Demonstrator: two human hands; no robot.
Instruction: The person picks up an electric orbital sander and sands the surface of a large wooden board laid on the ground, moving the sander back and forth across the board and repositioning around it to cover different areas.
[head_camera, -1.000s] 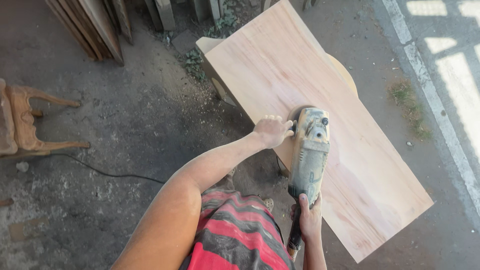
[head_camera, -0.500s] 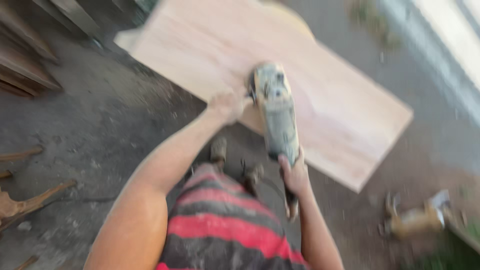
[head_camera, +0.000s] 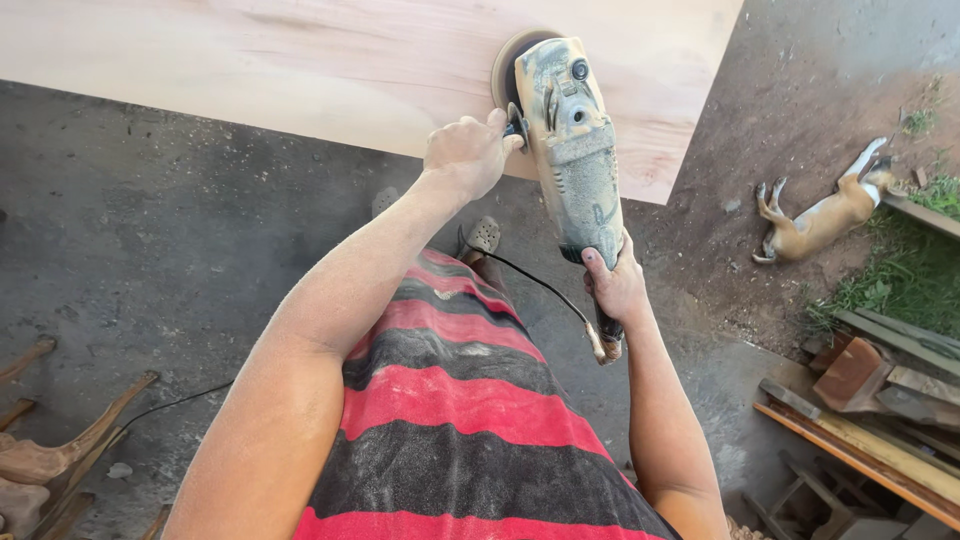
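The sander (head_camera: 572, 150), a dusty grey power tool, sits with its round disc (head_camera: 508, 62) flat on the near edge of a pale wooden board (head_camera: 300, 60), close to the board's right end. The left hand (head_camera: 466, 152) is closed around the side handle at the tool's head; the right hand (head_camera: 615, 285) grips the rear handle, where a black cord (head_camera: 530, 280) leaves the tool. The disc is mostly hidden beneath the tool body, and the board's far side and left end are cut off by the frame. Below the board, one foot in a worn shoe (head_camera: 484, 236) shows on the bare ground, partly covered by red and grey striped clothing (head_camera: 460, 420). To the right, well apart from the board, a tan dog (head_camera: 825, 220) lies on the dirt beside a patch of grass (head_camera: 900, 280). Stacked planks (head_camera: 880, 440) fill the lower right corner. Carved wooden legs (head_camera: 60, 450) lie at the lower left, only partly in view.
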